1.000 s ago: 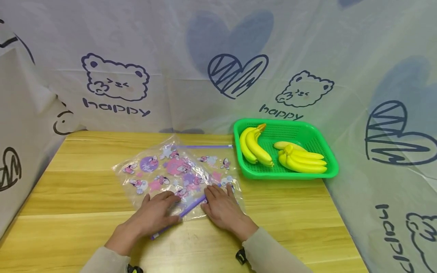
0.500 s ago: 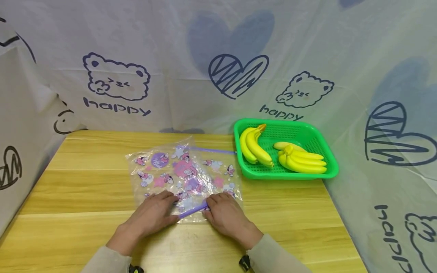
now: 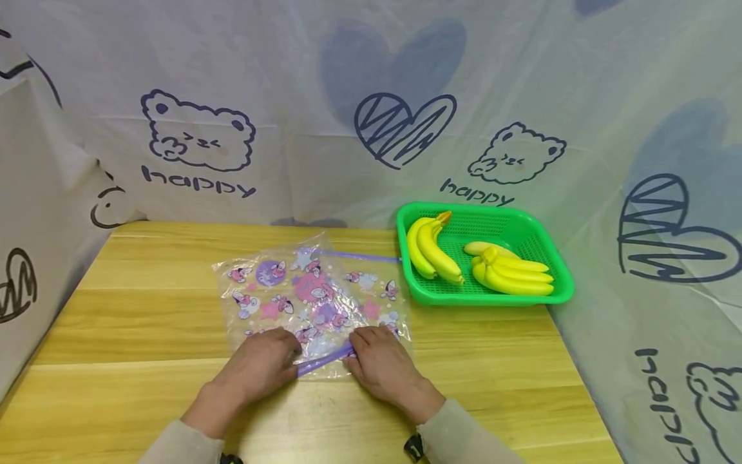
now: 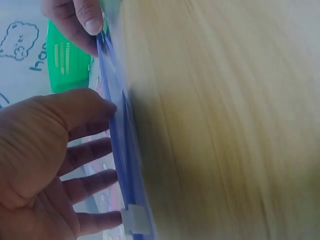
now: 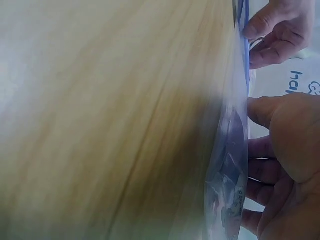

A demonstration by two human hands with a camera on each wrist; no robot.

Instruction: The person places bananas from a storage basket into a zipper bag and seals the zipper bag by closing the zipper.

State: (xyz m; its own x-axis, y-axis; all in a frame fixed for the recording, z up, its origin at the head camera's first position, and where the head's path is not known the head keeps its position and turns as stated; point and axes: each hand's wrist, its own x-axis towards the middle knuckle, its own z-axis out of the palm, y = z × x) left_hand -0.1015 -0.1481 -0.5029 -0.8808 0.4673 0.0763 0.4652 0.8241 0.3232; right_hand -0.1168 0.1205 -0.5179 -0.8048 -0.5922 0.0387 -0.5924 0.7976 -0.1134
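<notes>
A clear zip bag (image 3: 281,293) printed with pink and purple cartoon figures lies at mid-table, its purple zip edge (image 3: 324,361) toward the person. My left hand (image 3: 261,364) pinches the left part of that edge between thumb and fingers. Farther right along it, my right hand (image 3: 385,367) pinches the same edge. Between the hands the two purple strips stand slightly apart, as the left wrist view also shows. A white slider (image 4: 136,220) sits on the zip beside the left little finger. Under this bag lies another printed bag (image 3: 377,283), its purple zip (image 3: 365,256) at the back.
A green plastic basket (image 3: 484,299) stands at the back right, right beside the lower bag. Inside it are a banana bunch (image 3: 435,248) on the left and another bunch (image 3: 513,274) on the right. Printed white cloth (image 3: 313,174) hangs behind the wooden table (image 3: 145,309).
The upper bag has shifted right and turned a little. Both hands have gone from resting flat on it to pinching its zip edge, and the strips have parted near the left hand.
</notes>
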